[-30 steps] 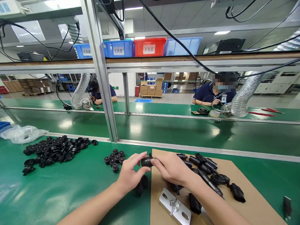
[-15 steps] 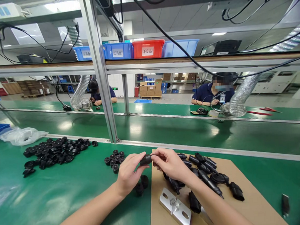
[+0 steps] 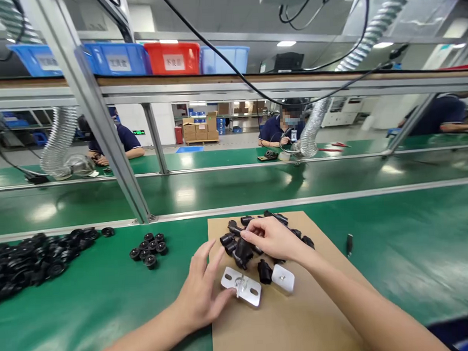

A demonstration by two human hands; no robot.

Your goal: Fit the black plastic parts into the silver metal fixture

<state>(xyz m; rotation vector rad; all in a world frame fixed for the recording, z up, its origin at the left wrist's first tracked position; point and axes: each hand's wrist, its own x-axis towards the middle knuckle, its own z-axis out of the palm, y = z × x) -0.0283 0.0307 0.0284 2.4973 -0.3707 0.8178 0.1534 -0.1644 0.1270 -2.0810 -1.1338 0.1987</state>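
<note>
My left hand (image 3: 200, 291) is open with spread fingers, its thumb beside a silver metal plate (image 3: 251, 293) with two slots and a clear piece at its middle. My right hand (image 3: 270, 237) is closed over the pile of black tubular parts, its fingertips at a black part (image 3: 243, 251). A silver block (image 3: 283, 278) lies right of the plate, against another black part (image 3: 265, 272). These things rest on a brown board (image 3: 241, 341).
Small round black parts (image 3: 150, 261) stand left of the board, and a big heap of black pieces (image 3: 36, 256) lies farther left. A dark tool (image 3: 350, 245) is at the right. Metal posts (image 3: 99, 119) rise behind the bench. People sit beyond.
The view has turned right. My hands have parted: the left has opened and no longer holds the black part, and the right has moved over the pile on the board.
</note>
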